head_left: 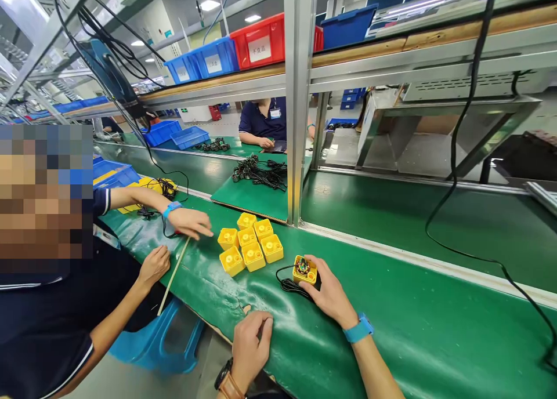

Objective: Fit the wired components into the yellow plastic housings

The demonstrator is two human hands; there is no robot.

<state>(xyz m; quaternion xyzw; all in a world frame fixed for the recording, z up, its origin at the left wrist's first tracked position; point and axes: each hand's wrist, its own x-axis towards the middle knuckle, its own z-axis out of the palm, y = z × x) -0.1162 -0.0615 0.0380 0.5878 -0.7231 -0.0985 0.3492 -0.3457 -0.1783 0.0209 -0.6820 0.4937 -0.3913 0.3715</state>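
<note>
**Where is the piece being worked on?**
A square yellow plastic housing is held just beside a cluster of matching square yellow plastic boxes, on a green-topped table.

**How is it held?**
The right grip is closed around the housing's side, and a coiled black cable is trailed from it across the table.

**And the other grip?**
The left grip is half curled near the cluster, at the table's edge. Whether anything is held in it cannot be told.

**What makes this hold sound?**
In this judgement, the housing is well steadied by the wrapped fingers, while the multicoloured wiring on top is left uncovered and the cable is kept slack.
</note>
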